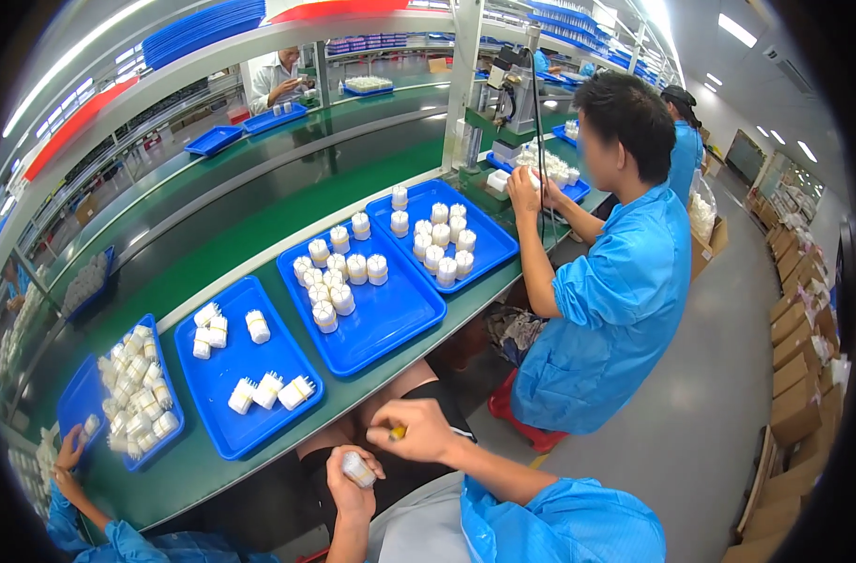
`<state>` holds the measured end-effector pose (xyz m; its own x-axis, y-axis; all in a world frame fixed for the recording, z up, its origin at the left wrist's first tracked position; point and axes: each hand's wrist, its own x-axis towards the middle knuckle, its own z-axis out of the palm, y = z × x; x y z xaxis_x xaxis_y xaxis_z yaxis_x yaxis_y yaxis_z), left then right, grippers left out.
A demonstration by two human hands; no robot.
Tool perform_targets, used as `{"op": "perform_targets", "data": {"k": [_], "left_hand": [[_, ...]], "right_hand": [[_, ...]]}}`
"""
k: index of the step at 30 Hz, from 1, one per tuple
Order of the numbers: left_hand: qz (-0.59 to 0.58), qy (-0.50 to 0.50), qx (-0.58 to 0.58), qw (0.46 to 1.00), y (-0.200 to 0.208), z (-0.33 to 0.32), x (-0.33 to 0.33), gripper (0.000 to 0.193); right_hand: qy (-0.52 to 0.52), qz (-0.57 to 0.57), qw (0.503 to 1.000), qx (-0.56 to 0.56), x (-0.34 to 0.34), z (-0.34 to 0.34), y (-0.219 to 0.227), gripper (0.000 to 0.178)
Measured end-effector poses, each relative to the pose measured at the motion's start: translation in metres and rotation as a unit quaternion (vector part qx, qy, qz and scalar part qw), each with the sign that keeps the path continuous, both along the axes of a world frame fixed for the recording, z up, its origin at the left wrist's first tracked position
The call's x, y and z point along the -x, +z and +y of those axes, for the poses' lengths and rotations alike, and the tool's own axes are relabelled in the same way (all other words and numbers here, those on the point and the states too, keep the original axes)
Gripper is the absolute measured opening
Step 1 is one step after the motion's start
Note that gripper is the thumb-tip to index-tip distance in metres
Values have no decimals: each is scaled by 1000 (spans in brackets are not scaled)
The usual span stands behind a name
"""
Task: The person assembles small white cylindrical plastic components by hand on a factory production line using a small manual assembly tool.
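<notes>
Close to my body, below the bench edge, my left hand is wrapped round a white cylindrical part with a pale band. My right hand is closed just above and to the right of it, apart from the part. A small yellow object pokes out between its fingers; its kind is too small to tell. Nearest on the bench is a blue tray with several similar white parts, some lying on their sides. Right of it, another blue tray bears several upright ones.
A third tray of upright parts lies farther right; a heaped tray lies left, near another person's hand. A co-worker in blue sits at right on a red stool. Behind the bench runs a green conveyor. Cardboard boxes line the right.
</notes>
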<state>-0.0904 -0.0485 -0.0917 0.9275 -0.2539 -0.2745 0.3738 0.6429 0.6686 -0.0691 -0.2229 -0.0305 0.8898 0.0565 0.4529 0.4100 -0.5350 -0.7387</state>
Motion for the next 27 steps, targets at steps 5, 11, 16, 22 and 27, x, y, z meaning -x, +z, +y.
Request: {"op": "perform_targets", "data": {"k": [5, 11, 16, 22, 27], "left_hand": [[65, -37, 27, 997, -25, -8, -3, 32], [149, -50, 66, 985, -72, -11, -25, 33], [196, -46, 90, 975, -114, -3, -46, 36], [240, -17, 125, 963, -138, -8, -65, 35], [254, 3, 108, 961, -147, -15, -72, 35]], "right_hand": [[-176, 26, 984, -1, -34, -40, -10, 21], [-358, 77, 922, -124, -69, -97, -56, 39], [-365, 135, 890, -236, -82, -124, -68, 47], [-334, 158, 866, -338, -95, -137, -84, 37], [-265, 133, 846, -444, -97, -130, -86, 31]]}}
